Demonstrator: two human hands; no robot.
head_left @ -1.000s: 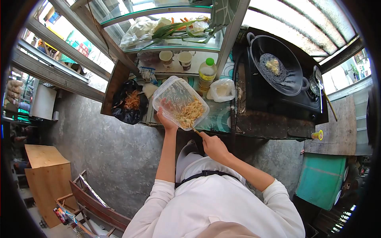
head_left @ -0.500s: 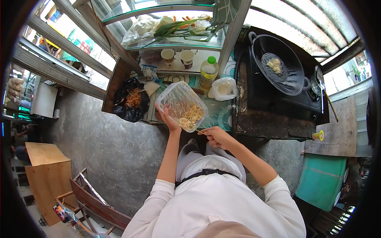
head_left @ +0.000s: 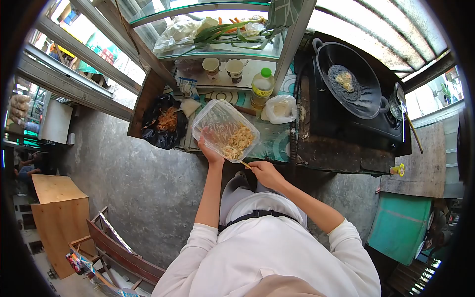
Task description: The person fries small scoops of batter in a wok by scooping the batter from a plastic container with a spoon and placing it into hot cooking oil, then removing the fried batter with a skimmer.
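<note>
My left hand (head_left: 212, 152) grips a clear plastic tub (head_left: 208, 116) from its near left side, and the tub is tilted. A pale yellow, shredded-looking food mixture (head_left: 241, 140) lies along the tub's right and near side. Smears of it coat the inner wall. My right hand (head_left: 264, 172) is closed around a thin wooden handle (head_left: 246, 165) at the tub's near edge. The handle's far end is hidden by the mixture and rim, so the kind of utensil does not show. In the black wok (head_left: 366, 84) at the right, a pale portion of food (head_left: 344, 80) sits in oil.
The wok stands on a black stove (head_left: 336, 126). Behind the tub are an oil bottle (head_left: 262, 86) with a green cap, a white plastic bag (head_left: 282, 109) and two paper cups (head_left: 234, 70). A black bag (head_left: 161, 134) with orange-brown shreds lies left. Vegetables (head_left: 217, 33) fill a glass shelf.
The tub has tipped slightly more, and the mixture now lies more toward its right side. My right hand has shifted slightly, still holding the handle.
</note>
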